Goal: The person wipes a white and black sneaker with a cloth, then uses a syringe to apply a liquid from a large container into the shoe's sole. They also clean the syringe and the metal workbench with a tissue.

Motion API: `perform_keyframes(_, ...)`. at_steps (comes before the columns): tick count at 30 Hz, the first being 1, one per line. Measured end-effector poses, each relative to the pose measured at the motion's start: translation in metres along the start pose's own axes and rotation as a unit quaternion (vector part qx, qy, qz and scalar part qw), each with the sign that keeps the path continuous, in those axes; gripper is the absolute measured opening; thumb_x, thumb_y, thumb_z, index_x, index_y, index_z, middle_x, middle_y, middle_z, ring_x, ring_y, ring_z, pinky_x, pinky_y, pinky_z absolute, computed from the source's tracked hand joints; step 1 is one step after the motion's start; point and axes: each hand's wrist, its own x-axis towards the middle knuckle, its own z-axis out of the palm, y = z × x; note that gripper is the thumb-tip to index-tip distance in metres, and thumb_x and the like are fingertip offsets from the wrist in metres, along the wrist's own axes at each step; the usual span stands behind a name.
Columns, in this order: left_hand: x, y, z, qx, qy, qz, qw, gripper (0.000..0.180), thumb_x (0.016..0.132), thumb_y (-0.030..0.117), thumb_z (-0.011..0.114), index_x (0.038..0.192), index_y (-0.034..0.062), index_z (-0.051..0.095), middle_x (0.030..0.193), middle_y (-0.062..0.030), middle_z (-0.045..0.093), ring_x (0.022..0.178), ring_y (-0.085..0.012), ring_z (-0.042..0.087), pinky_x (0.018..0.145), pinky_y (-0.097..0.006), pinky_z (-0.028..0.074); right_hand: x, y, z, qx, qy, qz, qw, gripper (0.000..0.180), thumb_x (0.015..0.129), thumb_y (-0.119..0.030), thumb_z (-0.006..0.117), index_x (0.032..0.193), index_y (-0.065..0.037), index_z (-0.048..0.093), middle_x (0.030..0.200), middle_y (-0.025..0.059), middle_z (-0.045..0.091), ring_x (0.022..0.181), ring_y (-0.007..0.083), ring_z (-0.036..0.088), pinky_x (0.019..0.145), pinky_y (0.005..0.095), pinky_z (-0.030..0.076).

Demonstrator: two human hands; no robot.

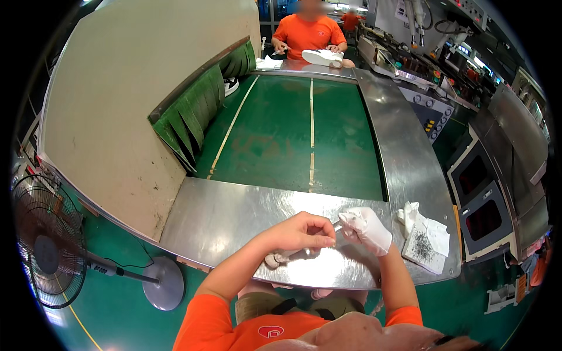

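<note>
My bare left hand [302, 232] is closed in a pinch above the near metal edge of the bench. Beside it, almost touching, my right hand [366, 229] wears a white glove and is closed too. A short, thin, pale piece [337, 226] shows between the two hands; its kind is too small to tell. Under my left wrist lies a small whitish object with a rounded brownish end [273, 260], partly hidden by the arm. To the right of my gloved hand are crumpled white wipes [426, 241], one covered in black specks.
A green conveyor belt [281, 134] with pale tape lines runs ahead, framed by metal ledges. Green flaps [190, 114] hang from a beige housing [117, 105], a black-and-white shoe [230, 86] beside them. Opposite, a person in orange [310, 35] has a white shoe [322, 58]. A fan [47, 251] stands left.
</note>
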Motion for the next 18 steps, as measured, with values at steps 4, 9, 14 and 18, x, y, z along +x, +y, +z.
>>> perform_keyframes(4,-0.0008,0.0002,-0.0001,0.009,0.004,0.000,1.000,0.012,0.088,0.013,0.069,0.092,0.0034,0.065,0.086,0.0020,0.060,0.074,-0.0055,0.055,0.062,-0.021,0.046,0.0011,-0.0002,0.0011,0.000,0.002,0.004,1.000,0.032,0.090,-0.029,0.063,0.068,-0.010,0.051,0.058,-0.0038,0.044,0.048,0.0055,0.037,0.042,0.0216,0.023)
perform_keyframes(9,0.0003,-0.0004,-0.0003,0.010,0.002,-0.004,1.000,0.012,0.088,0.014,0.069,0.093,0.0036,0.065,0.086,0.0019,0.060,0.074,-0.0055,0.056,0.062,-0.022,0.047,0.0004,0.0000,-0.0007,-0.003,-0.002,0.006,1.000,0.032,0.090,-0.029,0.063,0.068,-0.011,0.050,0.058,-0.0037,0.044,0.048,0.0054,0.037,0.042,0.0216,0.022)
perform_keyframes(14,-0.0003,-0.0013,-0.0009,0.015,-0.002,0.007,1.000,0.011,0.088,0.014,0.068,0.093,0.0036,0.065,0.083,0.0021,0.060,0.072,-0.0055,0.055,0.062,-0.022,0.047,0.0010,-0.0002,0.0001,0.001,-0.009,0.006,1.000,0.032,0.090,-0.029,0.063,0.068,-0.011,0.050,0.057,-0.0038,0.043,0.048,0.0054,0.036,0.042,0.0218,0.022)
perform_keyframes(18,-0.0002,-0.0007,-0.0001,0.019,-0.001,0.010,1.000,0.012,0.088,0.014,0.068,0.093,0.0038,0.065,0.081,0.0024,0.059,0.071,-0.0053,0.054,0.061,-0.021,0.047,0.0007,-0.0001,-0.0001,-0.006,-0.008,0.003,1.000,0.032,0.090,-0.029,0.063,0.068,-0.011,0.050,0.057,-0.0039,0.042,0.048,0.0056,0.036,0.042,0.0220,0.022)
